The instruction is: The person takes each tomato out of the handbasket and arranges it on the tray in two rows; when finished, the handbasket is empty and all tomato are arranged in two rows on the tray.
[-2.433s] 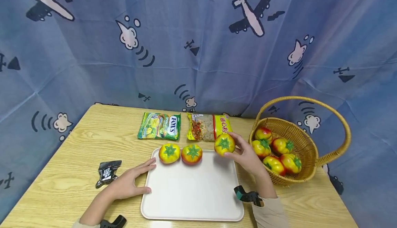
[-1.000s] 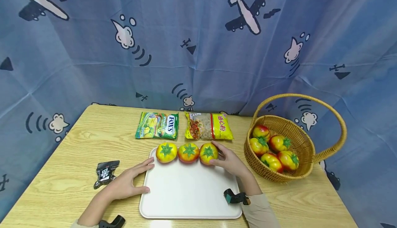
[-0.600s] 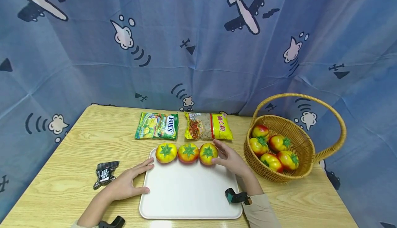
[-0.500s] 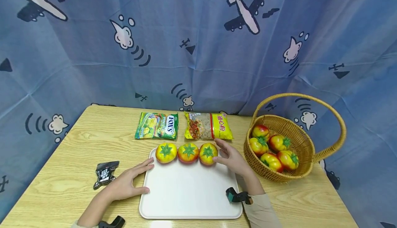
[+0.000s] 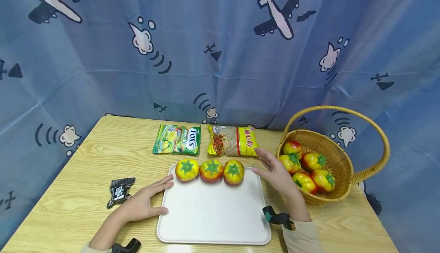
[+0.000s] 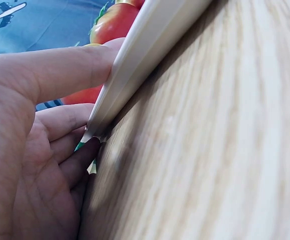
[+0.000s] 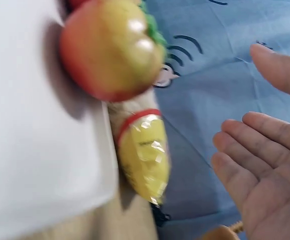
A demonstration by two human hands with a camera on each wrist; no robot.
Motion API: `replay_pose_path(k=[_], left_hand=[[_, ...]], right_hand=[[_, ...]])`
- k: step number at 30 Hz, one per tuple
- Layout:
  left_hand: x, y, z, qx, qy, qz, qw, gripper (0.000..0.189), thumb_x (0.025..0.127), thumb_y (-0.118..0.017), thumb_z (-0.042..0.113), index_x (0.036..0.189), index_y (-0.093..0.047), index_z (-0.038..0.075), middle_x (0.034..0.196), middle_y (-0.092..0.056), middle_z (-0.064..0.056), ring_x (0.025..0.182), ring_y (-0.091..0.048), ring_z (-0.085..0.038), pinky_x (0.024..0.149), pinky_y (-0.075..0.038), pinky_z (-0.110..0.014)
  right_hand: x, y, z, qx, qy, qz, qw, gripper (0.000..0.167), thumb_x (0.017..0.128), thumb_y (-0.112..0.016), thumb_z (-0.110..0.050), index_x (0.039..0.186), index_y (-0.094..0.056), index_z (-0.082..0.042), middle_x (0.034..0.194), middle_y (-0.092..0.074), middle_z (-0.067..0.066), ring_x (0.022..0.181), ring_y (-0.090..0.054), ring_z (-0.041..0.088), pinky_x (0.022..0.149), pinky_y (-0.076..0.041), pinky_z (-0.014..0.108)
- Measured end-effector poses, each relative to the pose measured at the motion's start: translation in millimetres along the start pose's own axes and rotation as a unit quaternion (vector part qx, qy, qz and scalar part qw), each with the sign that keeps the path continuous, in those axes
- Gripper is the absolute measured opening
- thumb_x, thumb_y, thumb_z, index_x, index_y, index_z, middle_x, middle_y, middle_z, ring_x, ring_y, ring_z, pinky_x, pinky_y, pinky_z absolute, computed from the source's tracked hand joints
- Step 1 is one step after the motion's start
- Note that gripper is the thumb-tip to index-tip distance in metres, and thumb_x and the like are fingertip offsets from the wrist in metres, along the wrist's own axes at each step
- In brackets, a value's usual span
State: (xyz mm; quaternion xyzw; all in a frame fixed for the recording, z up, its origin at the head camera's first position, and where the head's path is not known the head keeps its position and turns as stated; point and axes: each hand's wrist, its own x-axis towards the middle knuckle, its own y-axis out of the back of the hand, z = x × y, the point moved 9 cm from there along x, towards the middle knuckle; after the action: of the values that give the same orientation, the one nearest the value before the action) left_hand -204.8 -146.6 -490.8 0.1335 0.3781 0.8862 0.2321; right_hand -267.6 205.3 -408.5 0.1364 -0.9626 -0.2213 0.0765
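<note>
Three yellow-red fruits with green star-shaped leaf tops stand in a row along the far edge of a white tray point(image 5: 213, 211): a left fruit point(image 5: 187, 169), a middle fruit point(image 5: 211, 170) and a right fruit point(image 5: 234, 172). My left hand point(image 5: 142, 203) rests at the tray's left side, fingers and thumb extended; the left wrist view has the thumb on the rim. My right hand point(image 5: 276, 174) is off the right fruit, beside the tray's far right corner. Its palm shows bare in the right wrist view, with fingers and thumb spread apart.
A wicker basket point(image 5: 338, 161) with a tall handle holds several similar fruits on the right. Behind the tray lie a green FOX'S candy bag point(image 5: 177, 140) and a yellow pasta bag point(image 5: 232, 141). A small black packet point(image 5: 120, 192) is at left. Patterned blue cloth hangs behind.
My right hand has carried the third fruit leftward into the row, let go of it and drawn back to the right. My left hand has stayed at the tray.
</note>
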Motion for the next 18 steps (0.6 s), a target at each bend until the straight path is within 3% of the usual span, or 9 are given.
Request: replay_pose_path(k=[3, 9, 13, 18], left_hand=[[0.6, -0.4, 0.6, -0.003, 0.0, 0.0, 1.0, 0.076, 0.081, -0.068, 0.052, 0.142, -0.045, 0.013, 0.155, -0.029, -0.004, 0.138, -0.032, -0.037, 0.105, -0.034, -0.06], [0.5, 0.9, 0.1, -0.001, 0.004, 0.0, 1.0, 0.076, 0.08, -0.068, 0.052, 0.142, -0.045, 0.013, 0.155, -0.029, -0.004, 0.139, -0.032, -0.036, 0.105, -0.034, -0.059], [0.4, 0.6, 0.8, -0.005, 0.003, -0.001, 1.0, 0.076, 0.08, -0.069, 0.051, 0.142, -0.045, 0.013, 0.155, -0.029, -0.004, 0.138, -0.032, -0.036, 0.105, -0.034, -0.06], [0.6, 0.1, 0.8, -0.009, 0.003, 0.0, 1.0, 0.076, 0.08, -0.069, 0.051, 0.141, -0.046, 0.013, 0.155, -0.03, -0.003, 0.139, -0.032, -0.035, 0.105, -0.034, -0.06]], right_hand=[[-3.7, 14.6, -5.0, -0.017, 0.007, 0.011, 0.9998, 0.066, 0.089, -0.066, -0.019, 0.144, -0.034, 0.0, 0.149, -0.035, 0.019, 0.139, -0.032, 0.034, 0.112, -0.028, 0.034], [-11.7, 48.6, -15.1, -0.056, 0.025, 0.041, 0.9973, 0.064, 0.09, -0.066, -0.019, 0.143, -0.035, 0.0, 0.147, -0.038, 0.019, 0.136, -0.034, 0.036, 0.1, -0.03, 0.002], [-18.0, 73.0, -20.2, -0.083, 0.032, 0.056, 0.9945, 0.063, 0.091, -0.063, -0.015, 0.144, -0.033, 0.002, 0.146, -0.037, 0.023, 0.134, -0.034, 0.041, 0.096, -0.031, -0.002], [-21.7, 107.1, -16.1, -0.119, 0.004, 0.075, 0.99, 0.065, 0.093, -0.061, -0.02, 0.146, -0.029, 0.0, 0.146, -0.036, 0.025, 0.132, -0.034, 0.043, 0.092, -0.03, -0.004]])
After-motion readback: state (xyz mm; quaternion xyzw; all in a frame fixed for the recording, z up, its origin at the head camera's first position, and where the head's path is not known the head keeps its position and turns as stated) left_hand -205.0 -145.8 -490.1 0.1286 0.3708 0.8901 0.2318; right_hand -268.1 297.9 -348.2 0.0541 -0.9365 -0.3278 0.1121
